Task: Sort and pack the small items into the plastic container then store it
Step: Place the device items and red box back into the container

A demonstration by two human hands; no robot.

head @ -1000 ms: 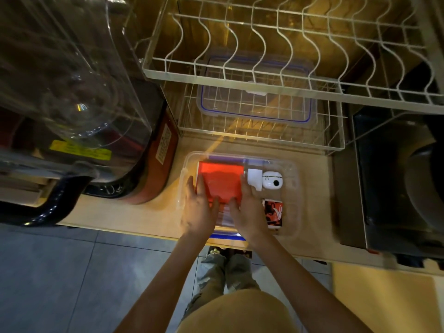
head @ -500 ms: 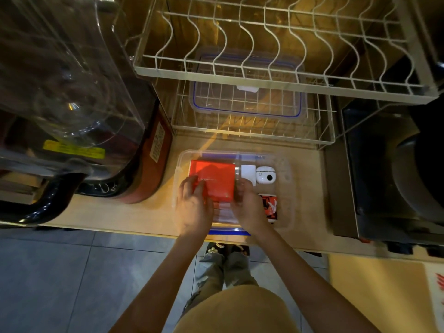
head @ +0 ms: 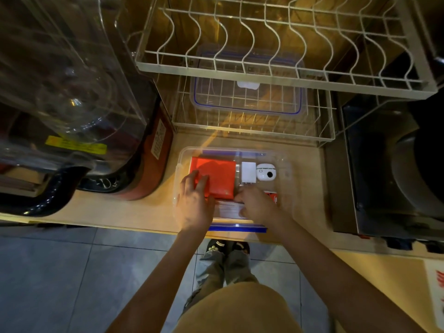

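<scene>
A clear plastic container [head: 286,162] sits on the wooden counter near its front edge. Inside lie a red box [head: 219,175], a white plug adapter [head: 248,171], a small round white device [head: 266,171] and a red-and-white pack [head: 273,197], partly hidden. My left hand [head: 194,205] reaches into the container's left side, fingers resting on the red box's near left corner. My right hand [head: 259,206] is curled around a pale flat stack [head: 227,210] at the container's near side. A blue clip [head: 237,228] shows on the front rim.
A clear lid with blue seal [head: 247,102] rests in the lower wire rack behind the container. An upper wire dish rack [head: 264,75] overhangs it. A big clear-topped appliance [head: 72,80] stands left, a dark appliance [head: 384,176] right. The tiled floor and my feet are below.
My left hand slid onto the red box's corner. My right hand drew back from the box's right side and curled onto the pale stack.
</scene>
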